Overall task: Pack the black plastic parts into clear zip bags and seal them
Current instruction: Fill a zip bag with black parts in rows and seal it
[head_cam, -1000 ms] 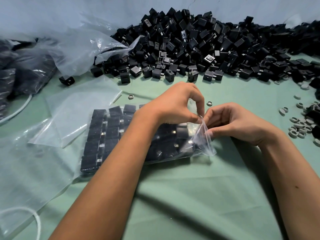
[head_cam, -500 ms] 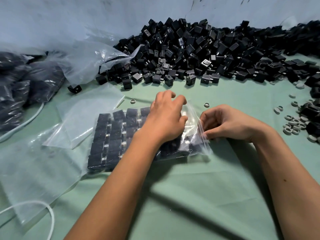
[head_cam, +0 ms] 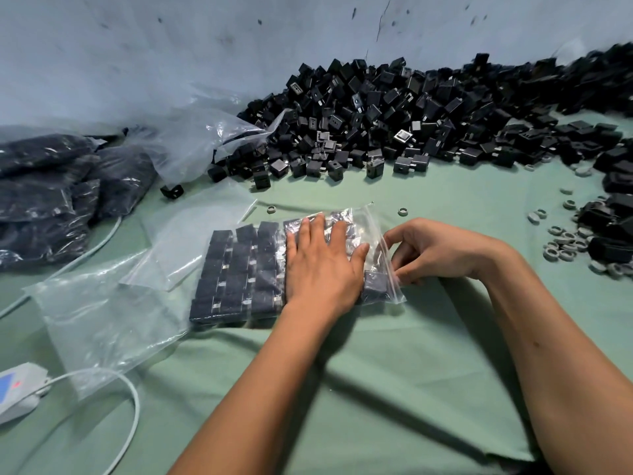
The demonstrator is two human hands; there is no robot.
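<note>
Table cloth (head_cam: 394, 389): green, creased, spread under everything in view.
Loose pile (head_cam: 428, 121): black plastic parts heaped against the pale wall at the far side, spilling toward the right edge.
Packed bags (head_cam: 58, 197): dark, filled, stacked at far left.
Empty bags (head_cam: 102, 313): clear, lying flat and overlapping left of the filled bag; another crumpled clear bag (head_cam: 205, 132) beside the pile's left end.
Filled zip bag (head_cam: 274, 269): clear, flat on the cloth at centre, black parts inside set in neat rows; open end to the right, near the right hand.
Left hand (head_cam: 322, 265): palm down on the right half of the bag, fingers straight and slightly spread, pressing the parts flat.
Right hand (head_cam: 442, 250): at the bag's mouth, fingers curled, fingertips pinching the plastic edge near the zip strip.
White device (head_cam: 17, 389): at the lower left edge, with a white cable (head_cam: 133, 402) looping across the cloth.
Grey rings (head_cam: 565, 248): scattered at right beside more black parts; single ones (head_cam: 403, 211) just beyond the bag.
</note>
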